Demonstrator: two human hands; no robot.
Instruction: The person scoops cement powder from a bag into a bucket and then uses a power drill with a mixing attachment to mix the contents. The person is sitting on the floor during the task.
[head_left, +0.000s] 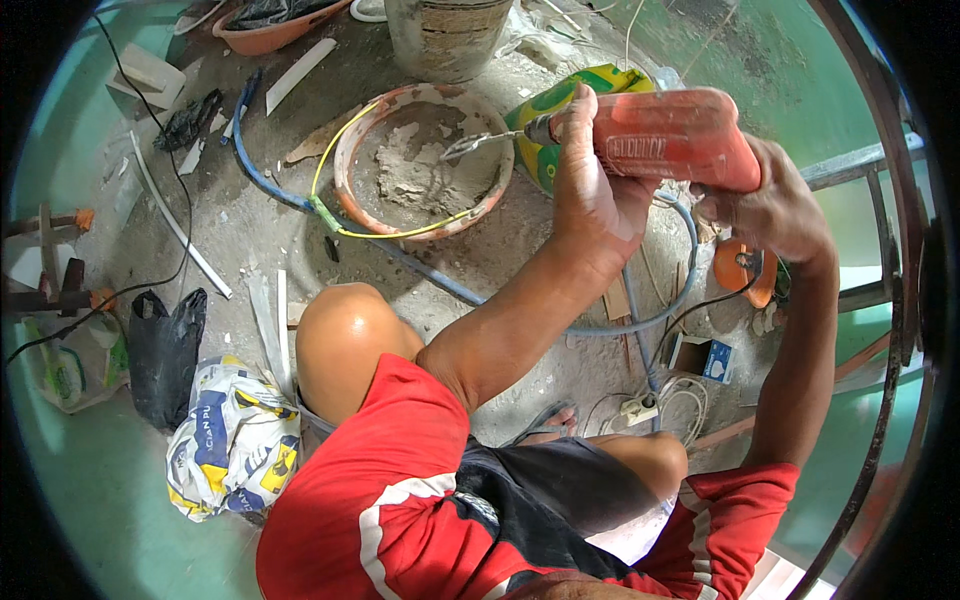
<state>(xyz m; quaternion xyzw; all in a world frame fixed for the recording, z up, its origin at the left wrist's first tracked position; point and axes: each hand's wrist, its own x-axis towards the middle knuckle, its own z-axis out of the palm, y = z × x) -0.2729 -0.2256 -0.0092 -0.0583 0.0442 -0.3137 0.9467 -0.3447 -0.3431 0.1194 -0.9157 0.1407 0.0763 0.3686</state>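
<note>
A red power drill (660, 135) is held between my two hands over the right side of the basin. My left hand (592, 172) wraps the front of its body just behind the chuck, thumb up. At the rear, my right hand (780, 199), slightly blurred, grips the back end by the handle, which is mostly hidden. From the chuck a metal mixing whisk (480, 142) points left. Its tip is above or against the thick grey mix (427, 176); I cannot tell which. The mix lies in a round orange-brown basin (348, 176) with a smeared rim.
A yellow cable (322, 169) loops over the basin's edge. A blue hose (420, 262) crosses the floor. Behind stand a dirty bucket (448, 45) and a green-yellow sack (532, 165). An extension socket (639, 409) lies at right, near metal bars (889, 225); a white sack (232, 442) sits left.
</note>
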